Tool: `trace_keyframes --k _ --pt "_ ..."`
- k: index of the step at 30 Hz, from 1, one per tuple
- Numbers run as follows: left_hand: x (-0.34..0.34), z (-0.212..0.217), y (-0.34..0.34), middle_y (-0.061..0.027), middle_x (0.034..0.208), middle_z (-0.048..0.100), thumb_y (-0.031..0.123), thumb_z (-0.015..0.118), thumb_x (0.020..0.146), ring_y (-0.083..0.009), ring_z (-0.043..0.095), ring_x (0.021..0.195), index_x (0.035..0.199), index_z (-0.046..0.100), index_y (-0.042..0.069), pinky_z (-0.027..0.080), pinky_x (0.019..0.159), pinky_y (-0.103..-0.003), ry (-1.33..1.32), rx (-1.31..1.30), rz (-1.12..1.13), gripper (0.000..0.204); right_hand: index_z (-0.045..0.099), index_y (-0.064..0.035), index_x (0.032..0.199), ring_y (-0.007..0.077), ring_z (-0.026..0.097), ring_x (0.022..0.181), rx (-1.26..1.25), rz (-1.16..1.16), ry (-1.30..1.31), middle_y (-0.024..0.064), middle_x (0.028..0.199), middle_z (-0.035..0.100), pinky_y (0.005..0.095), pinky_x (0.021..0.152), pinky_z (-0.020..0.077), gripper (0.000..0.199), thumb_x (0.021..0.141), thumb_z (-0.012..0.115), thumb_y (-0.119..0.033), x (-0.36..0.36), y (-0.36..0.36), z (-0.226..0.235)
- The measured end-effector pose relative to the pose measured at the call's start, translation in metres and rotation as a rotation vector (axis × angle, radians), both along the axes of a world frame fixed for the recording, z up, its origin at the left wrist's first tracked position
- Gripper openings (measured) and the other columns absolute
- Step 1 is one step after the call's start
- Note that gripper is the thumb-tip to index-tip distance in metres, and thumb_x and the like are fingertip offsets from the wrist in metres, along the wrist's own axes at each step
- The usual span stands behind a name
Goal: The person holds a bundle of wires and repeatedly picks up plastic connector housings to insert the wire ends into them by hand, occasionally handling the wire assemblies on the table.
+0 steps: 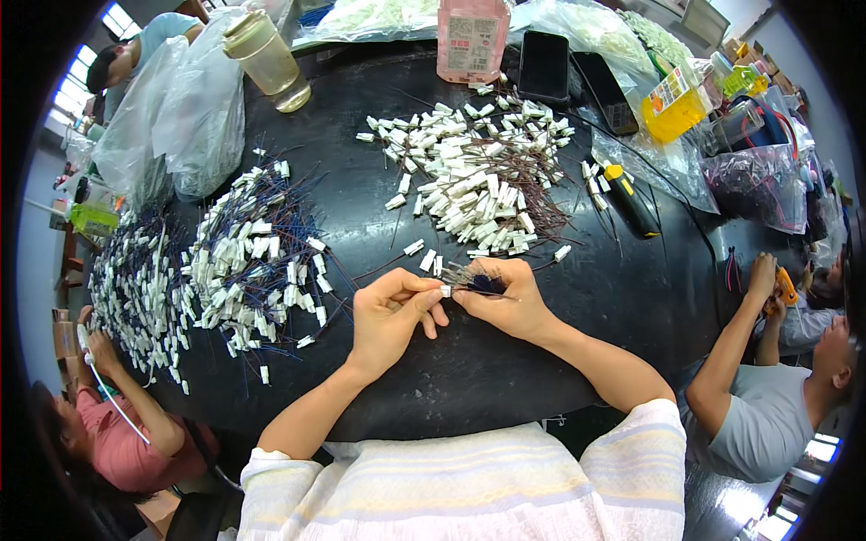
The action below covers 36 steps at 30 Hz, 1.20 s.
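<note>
Between thumb and fingertips, my left hand (392, 316) pinches a small white connector (445, 291). Close to its right, my right hand (505, 298) is closed around a bundle of thin dark wires (484, 284), whose metal-looking ends poke out toward the left. Whether the connector is joined to one of these wires is too small to tell. Just beyond my fingers lie a few loose white connectors (428, 261). Further off is a heap of white connectors with brown wires (469, 180). To the left spreads another large heap of white connectors with blue wires (253, 261).
A yellow-and-black utility knife (631, 200) lies right of the middle heap. Behind stand a pink bottle (472, 45), two phones (544, 68), a yellow liquid bottle (672, 108) and a lidded jar (271, 63). Co-workers sit at both sides; one holds an orange tool (787, 287).
</note>
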State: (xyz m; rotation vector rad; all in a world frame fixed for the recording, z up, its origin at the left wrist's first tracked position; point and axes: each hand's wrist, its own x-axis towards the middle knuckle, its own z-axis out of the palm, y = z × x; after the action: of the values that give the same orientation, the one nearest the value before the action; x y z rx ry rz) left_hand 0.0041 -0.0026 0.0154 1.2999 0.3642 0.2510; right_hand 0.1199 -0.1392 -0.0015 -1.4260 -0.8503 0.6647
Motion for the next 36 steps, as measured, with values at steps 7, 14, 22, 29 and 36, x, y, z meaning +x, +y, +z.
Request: trace_keyframes --k 7,14,22,29,36 --pt "-0.025 0.052 0.072 -0.0096 0.078 0.062 0.002 0.057 0.082 -0.0121 0.056 0.061 0.086 0.061 0.0 0.044 0.054 -0.023 -0.003 0.756 0.576 0.006 0.06 0.0012 0.092 0.0036 0.042 0.05 0.01 -0.047 0.366 0.0007 0.061 0.053 0.0181 0.044 0.0284 0.017 0.08 0.059 -0.01 0.007 -0.003 0.002" --pt "0.005 0.051 0.07 -0.0135 0.099 0.059 -0.004 0.059 0.068 -0.0295 0.053 0.097 0.086 0.063 0.002 0.042 0.082 -0.037 -0.137 1.636 0.342 0.019 0.046 0.0017 0.092 0.0023 0.033 0.045 0.029 -0.014 0.49 0.007 0.06 0.052 0.019 0.04 0.0227 0.013 0.081 0.05 -0.004 0.009 -0.004 0.006" --pt "0.024 0.003 0.043 -0.0083 0.075 0.059 0.001 0.062 0.073 -0.0179 0.054 0.066 0.094 0.06 0.0 0.045 0.057 -0.028 -0.097 1.157 0.031 0.022 0.051 -0.0015 0.074 0.0039 0.047 0.056 0.003 -0.042 0.324 0.0004 0.063 0.053 0.0191 0.051 0.0352 0.008 0.078 0.057 -0.003 0.002 0.002 0.007" --pt "0.009 0.012 0.038 -0.0068 0.069 0.056 0.001 0.058 0.082 -0.0081 0.049 0.051 0.092 0.057 -0.005 0.036 0.041 -0.017 0.134 -0.189 -0.014 0.012 0.055 0.0 0.076 0.0038 0.049 0.061 -0.065 -0.035 0.279 -0.0008 0.065 0.055 0.0201 0.055 0.0393 0.006 0.074 0.061 -0.002 -0.001 0.002 0.009" --pt "0.007 0.003 0.038 -0.0082 0.067 0.055 0.003 0.058 0.081 -0.0053 0.043 0.045 0.082 0.053 -0.001 0.023 0.033 -0.016 0.199 -0.472 -0.096 0.006 0.057 -0.0004 0.075 0.0036 0.051 0.063 -0.169 -0.038 0.208 0.0001 0.068 0.059 0.019 0.057 0.0403 0.006 0.072 0.063 -0.002 0.0 0.004 0.008"
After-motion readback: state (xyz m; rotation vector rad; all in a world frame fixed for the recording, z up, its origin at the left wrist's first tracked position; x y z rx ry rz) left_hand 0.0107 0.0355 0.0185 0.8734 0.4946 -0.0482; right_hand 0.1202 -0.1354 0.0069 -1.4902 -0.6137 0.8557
